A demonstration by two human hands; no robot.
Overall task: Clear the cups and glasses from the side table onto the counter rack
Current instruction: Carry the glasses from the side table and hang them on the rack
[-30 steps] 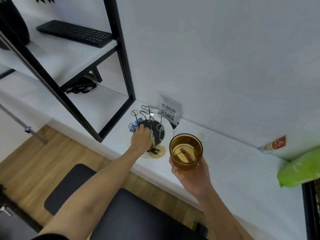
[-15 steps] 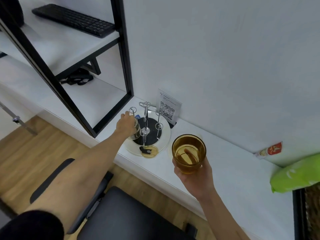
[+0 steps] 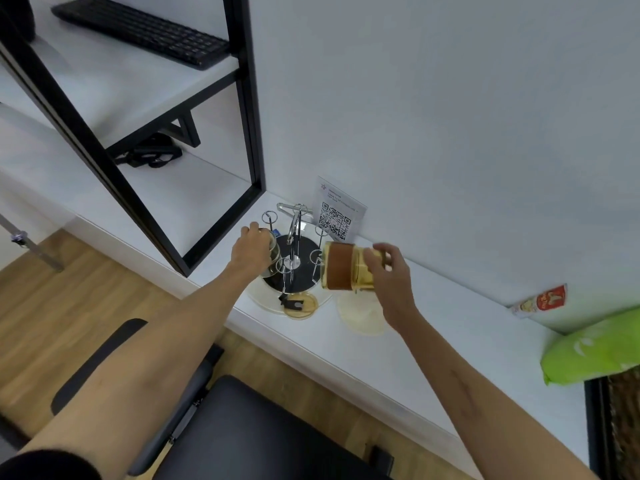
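plain white wall (image 3: 450, 116) behind a white counter (image 3: 433, 341). left of the counter: black-framed shelf unit (image 3: 247, 98), white boards, black keyboard (image 3: 145, 29) on top. below the counter: wood-plank floor (image 3: 86, 299), black chair seat (image 3: 249, 434).

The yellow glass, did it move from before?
Yes. The yellow glass in the right hand went from upright near the counter's front edge to tipped sideways beside the cup rack, closer to the QR sign.

White counter (image 3: 433, 344) across mid-frame, bearing cup rack (image 3: 294, 271), QR sign (image 3: 337, 211), green bag (image 3: 595, 348) far right.
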